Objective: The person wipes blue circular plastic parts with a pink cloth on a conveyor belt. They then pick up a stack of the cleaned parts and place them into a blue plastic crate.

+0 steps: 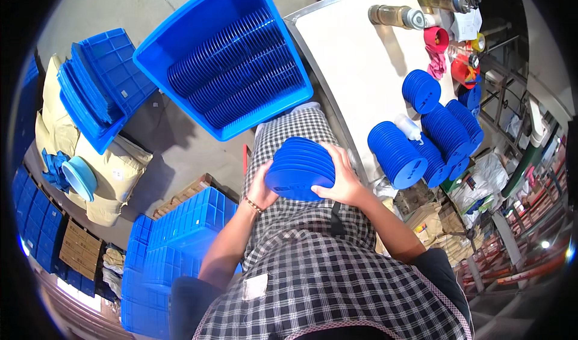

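A stack of round blue plastic discs point(301, 166) is held between my two hands above my lap, over a checked apron. My left hand point(261, 188) presses on the stack's left side, a beaded bracelet at its wrist. Around the right side curl the fingers of my right hand point(344, 177), with its thumb on the front disc. Ahead and to the left, a large blue bin point(224, 130) holds rows of similar discs point(235, 69) standing on edge. More disc stacks point(394, 153) rest on the white table point(337, 45) at my right.
Clear bottles point(394, 16), a red cup point(436, 39) and a small white bottle point(408, 127) are on the table. Blue crates point(186, 225) stand at the lower left. Farther left, blue lids point(90, 93) and a light blue bowl point(79, 179) lie on beige sacks point(117, 186).
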Available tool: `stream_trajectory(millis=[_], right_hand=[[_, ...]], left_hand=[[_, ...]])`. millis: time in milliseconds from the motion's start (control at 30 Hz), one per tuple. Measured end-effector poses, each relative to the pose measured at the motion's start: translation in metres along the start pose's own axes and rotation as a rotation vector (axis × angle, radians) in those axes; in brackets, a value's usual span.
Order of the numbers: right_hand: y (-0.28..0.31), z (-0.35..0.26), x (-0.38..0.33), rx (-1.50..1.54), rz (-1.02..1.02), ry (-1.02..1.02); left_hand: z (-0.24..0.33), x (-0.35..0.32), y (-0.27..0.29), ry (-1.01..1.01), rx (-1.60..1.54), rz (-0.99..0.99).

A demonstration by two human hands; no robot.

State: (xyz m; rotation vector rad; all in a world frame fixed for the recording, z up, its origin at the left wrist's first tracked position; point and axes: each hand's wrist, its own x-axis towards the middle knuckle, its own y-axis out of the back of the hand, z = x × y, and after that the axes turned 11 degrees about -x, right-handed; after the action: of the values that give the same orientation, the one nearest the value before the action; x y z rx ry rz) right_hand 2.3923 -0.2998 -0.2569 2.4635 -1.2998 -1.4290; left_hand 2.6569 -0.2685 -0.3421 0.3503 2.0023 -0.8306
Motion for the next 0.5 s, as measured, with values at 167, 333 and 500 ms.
stream_trajectory(millis=[167, 333, 500], right_hand=[[0.0, 0.004, -0.004, 0.175, 0.004, -0.094], [-0.008, 0.004, 0.003, 0.132, 0.116, -0.059], [0.001, -0.005, 0.031, 0.047, 0.118, 0.01]], left_hand=[[-0.005, 0.019, 0.004, -0.061, 0.008, -0.022], [0.008, 0.028, -0.021, -0.099, -0.042, -0.014], [0.039, 0.052, -0.027, -0.088, -0.099, 0.058]])
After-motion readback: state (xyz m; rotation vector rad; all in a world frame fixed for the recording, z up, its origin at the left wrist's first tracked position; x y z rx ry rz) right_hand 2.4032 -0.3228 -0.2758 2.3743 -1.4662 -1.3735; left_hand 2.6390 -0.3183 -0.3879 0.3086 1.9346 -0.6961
